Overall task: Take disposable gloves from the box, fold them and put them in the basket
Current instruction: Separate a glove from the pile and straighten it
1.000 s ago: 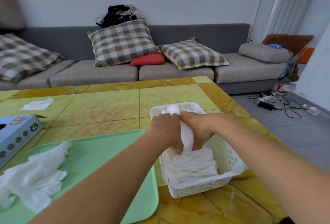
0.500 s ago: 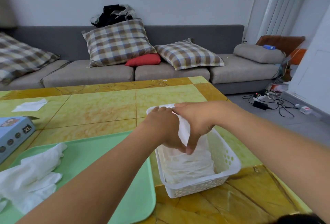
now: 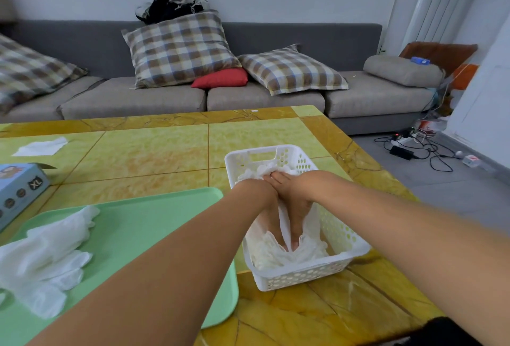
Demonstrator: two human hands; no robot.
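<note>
We press folded glove [image 3: 284, 217] into basket [image 3: 350, 246], left hand [image 3: 266, 216] and right hand [image 3: 299, 207] fingers straight, gripping nothing. Several already inside. Loose gloves [image 3: 49, 257] on tray [image 3: 154, 224] remain unfolded.

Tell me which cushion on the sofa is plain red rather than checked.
The small red cushion, wedged between the two checked cushions in the middle of the sofa. The others are plaid or plain grey.

Both forearms are bare to the hands [image 3: 278, 202], with no sleeves, rings or watch.

A home living room: grey sofa [image 3: 193, 91], plaid cushions [image 3: 179, 47].
</note>
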